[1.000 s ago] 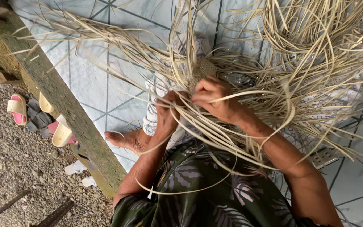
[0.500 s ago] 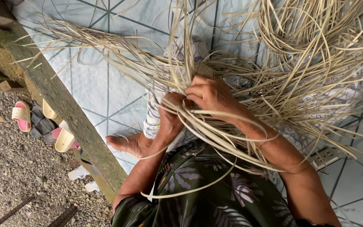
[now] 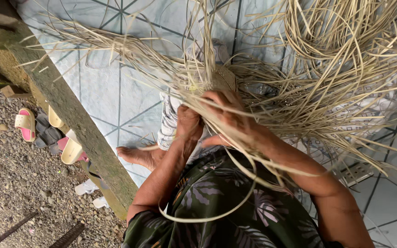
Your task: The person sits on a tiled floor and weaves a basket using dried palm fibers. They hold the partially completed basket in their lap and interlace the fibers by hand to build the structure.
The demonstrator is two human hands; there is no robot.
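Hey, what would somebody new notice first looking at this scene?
First, the great tangle of pale straw strips fanning across the blue tiled floor from centre to upper right. At its middle the left hand and right hand grip the strands close together. Off to the left, pink and cream sandals lie on gravel beyond a mossy concrete curb.

Both forearms reach up from six o'clock toward the picture's centre, elbows bent and wide apart. The left hand point(image 3: 188, 123) is curled shut, knuckles facing the camera. The right hand point(image 3: 228, 117) sits touching it at three o'clock, fingers point(image 3: 217, 97) bent, thumb pointing toward eight o'clock.
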